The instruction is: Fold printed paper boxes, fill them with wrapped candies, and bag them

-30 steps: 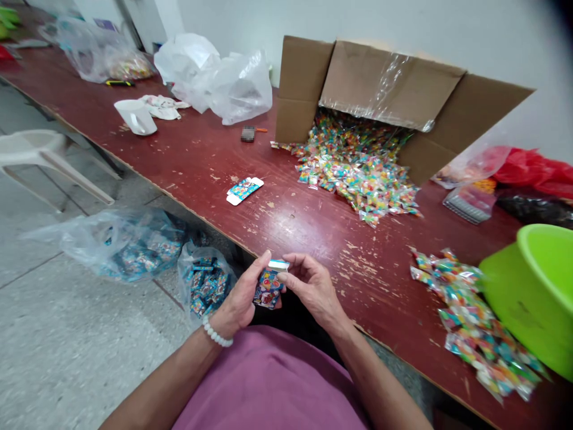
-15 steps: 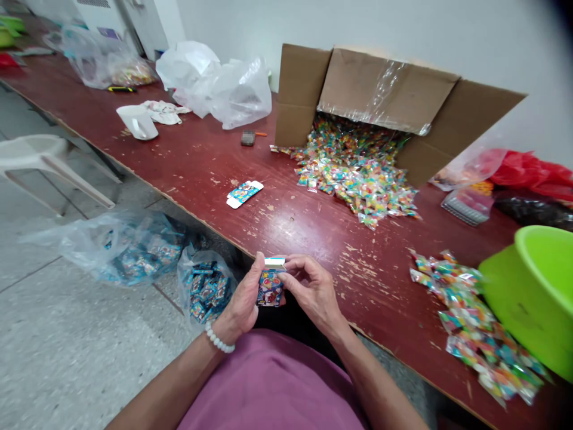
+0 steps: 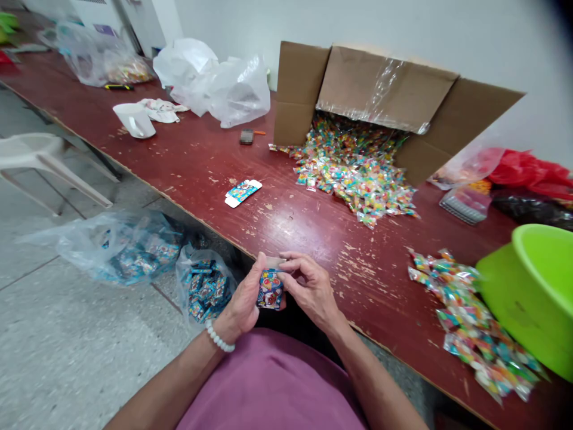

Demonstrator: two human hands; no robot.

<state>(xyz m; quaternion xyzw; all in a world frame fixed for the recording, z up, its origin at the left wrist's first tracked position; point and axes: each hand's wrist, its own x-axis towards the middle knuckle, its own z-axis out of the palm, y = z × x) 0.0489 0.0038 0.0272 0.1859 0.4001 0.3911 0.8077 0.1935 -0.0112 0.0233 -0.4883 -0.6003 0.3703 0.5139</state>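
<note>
Low in front of my body, at the table's front edge, is a small blue printed candy box (image 3: 270,289). My left hand (image 3: 245,298) is closed around its left side, with the thumb along the upper left edge and fingertips showing at the lower right. At the upper right corner, my right hand (image 3: 311,286) has its thumb and bent fingers closed on the box's top flap (image 3: 274,262). The flap stands up with its pale inner side showing. Farther forward on the table lies another flattened blue and white box (image 3: 243,192).
Small wrapped candies (image 3: 358,179) spill from a cardboard box (image 3: 385,83) by the wall. More candy packets (image 3: 477,325) lie beside a green tub (image 3: 526,292). Bags of blue boxes (image 3: 206,286) stand on the floor at left, near a white stool (image 3: 33,146). A white mug (image 3: 134,121) sits farther back.
The flap has tipped in my right fingers, and the blue strip along its top edge no longer shows. Both hands stay on the box. The whole view has shifted slightly.
</note>
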